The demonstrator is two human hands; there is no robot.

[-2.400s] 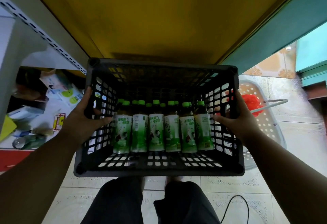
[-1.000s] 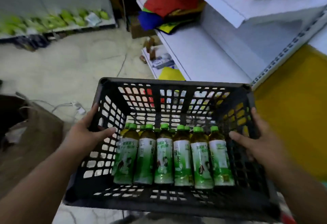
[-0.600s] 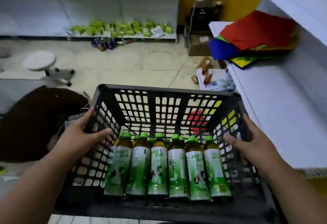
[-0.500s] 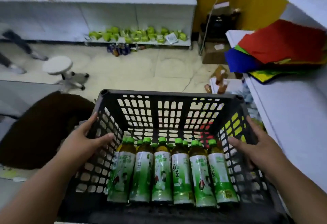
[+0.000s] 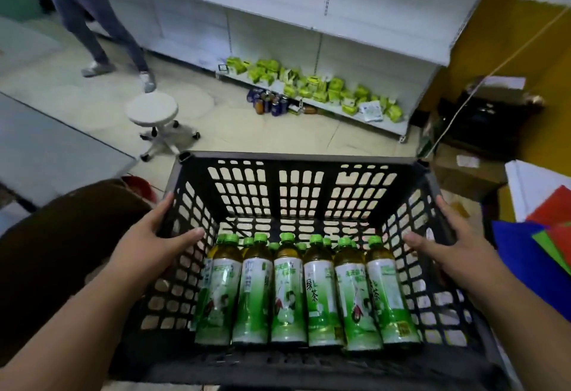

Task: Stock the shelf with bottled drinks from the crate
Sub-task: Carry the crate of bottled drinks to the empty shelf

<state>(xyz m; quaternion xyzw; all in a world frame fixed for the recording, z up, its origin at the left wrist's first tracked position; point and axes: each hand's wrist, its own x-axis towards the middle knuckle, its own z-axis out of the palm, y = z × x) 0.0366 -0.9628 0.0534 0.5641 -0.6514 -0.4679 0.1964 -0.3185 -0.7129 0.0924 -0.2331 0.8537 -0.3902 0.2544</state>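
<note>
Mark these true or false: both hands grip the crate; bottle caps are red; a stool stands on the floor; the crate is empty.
1. Both hands grip the crate: true. The left hand and right hand hold the crate by its side walls.
2. Bottle caps are red: false. The bottles have green caps.
3. A stool stands on the floor: true. The stool is white.
4. The crate is empty: false. It holds bottles.

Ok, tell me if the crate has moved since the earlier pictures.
Yes. The crate, gripped by the left hand and right hand, has swung leftward away from the yellow wall and now faces the white shelving.
</note>
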